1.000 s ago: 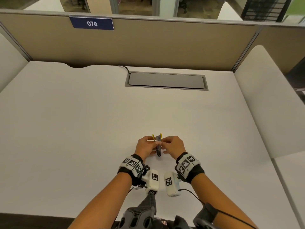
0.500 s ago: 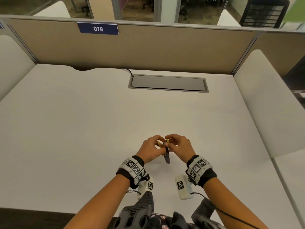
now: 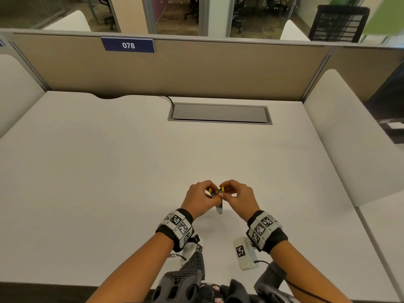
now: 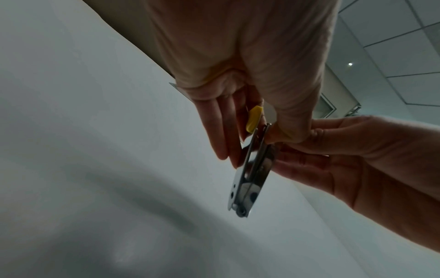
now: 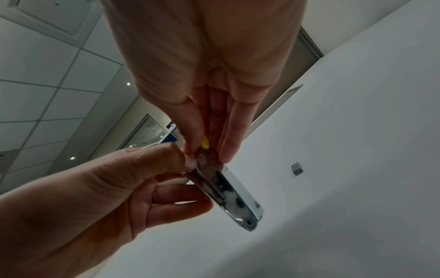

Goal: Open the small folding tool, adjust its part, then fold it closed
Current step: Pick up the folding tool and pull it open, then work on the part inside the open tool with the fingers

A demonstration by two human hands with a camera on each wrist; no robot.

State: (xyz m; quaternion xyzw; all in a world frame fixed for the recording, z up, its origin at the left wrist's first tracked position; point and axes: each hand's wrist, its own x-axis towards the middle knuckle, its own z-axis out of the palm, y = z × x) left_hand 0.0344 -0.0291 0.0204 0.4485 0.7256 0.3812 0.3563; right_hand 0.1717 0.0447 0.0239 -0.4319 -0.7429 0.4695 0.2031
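1. The folding tool (image 3: 219, 206) is held in the air just above the white desk (image 3: 109, 193), near the person's body. Its metal body hangs down and its pivot end points at the desk, so the upper end stays within reach of both sets of fingers.
2. The left hand (image 3: 200, 199) pinches the upper end of the tool with thumb and fingertips. A yellow piece (image 4: 253, 118) shows between its fingers. This grip probably steadies the tool while the other hand works.
3. The right hand (image 3: 237, 197) grasps the same upper end from the opposite side, its thumb and fingertips closed on the metal beside a second yellow tab (image 5: 205, 144).
4. The two metal side plates (image 4: 247, 180) lie close together, so the tool looks folded or nearly so. Whether the part is already adjusted cannot be told.
5. A grey cable hatch (image 3: 219, 112) sits well apart at the back of the desk.
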